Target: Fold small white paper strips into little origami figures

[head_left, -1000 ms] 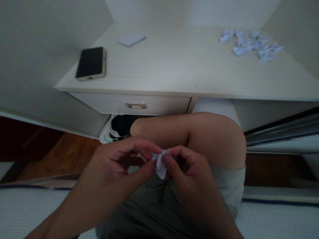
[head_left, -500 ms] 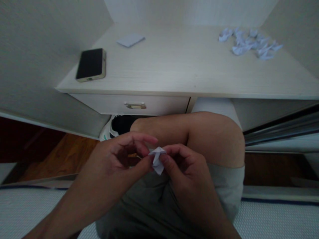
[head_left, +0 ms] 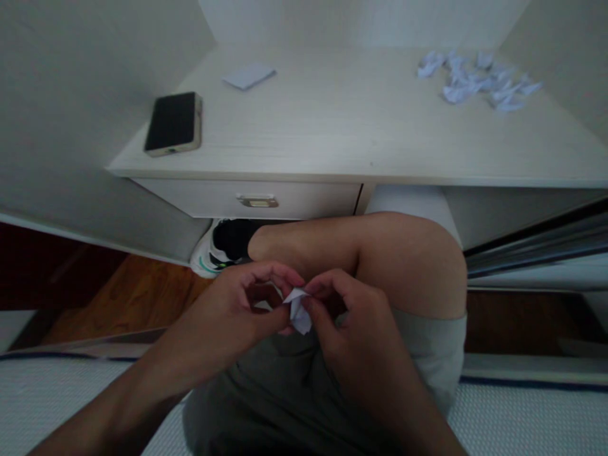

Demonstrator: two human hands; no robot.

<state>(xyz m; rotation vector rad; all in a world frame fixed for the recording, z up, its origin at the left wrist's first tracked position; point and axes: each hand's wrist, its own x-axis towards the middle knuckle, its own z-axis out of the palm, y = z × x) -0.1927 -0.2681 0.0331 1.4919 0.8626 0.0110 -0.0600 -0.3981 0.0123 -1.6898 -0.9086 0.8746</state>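
Observation:
A small piece of folded white paper (head_left: 300, 314) is held between both hands above my lap. My left hand (head_left: 256, 301) pinches its left side between thumb and fingers. On the opposite side, my right hand (head_left: 349, 310) grips the paper with its thumb in front and forefinger behind. The fingertips partly cover the paper, so its full shape is hidden. On the white desk (head_left: 308, 126) beyond, several folded or crumpled white paper pieces (head_left: 475, 82) lie in a loose pile at the back right.
At the desk's left lies a dark, thick phone-like device (head_left: 173, 123), with a flat folded paper sheet (head_left: 249, 76) behind it. A drawer (head_left: 213, 199) with a metal handle (head_left: 257, 201) sits under the desktop. My bent leg (head_left: 403, 259) and a white shoe (head_left: 204, 253) are beneath the desk edge.
My left hand has shifted slightly down and its fingers have closed in on the paper's top. The paper has turned a little between the hands. The desk items look unmoved.

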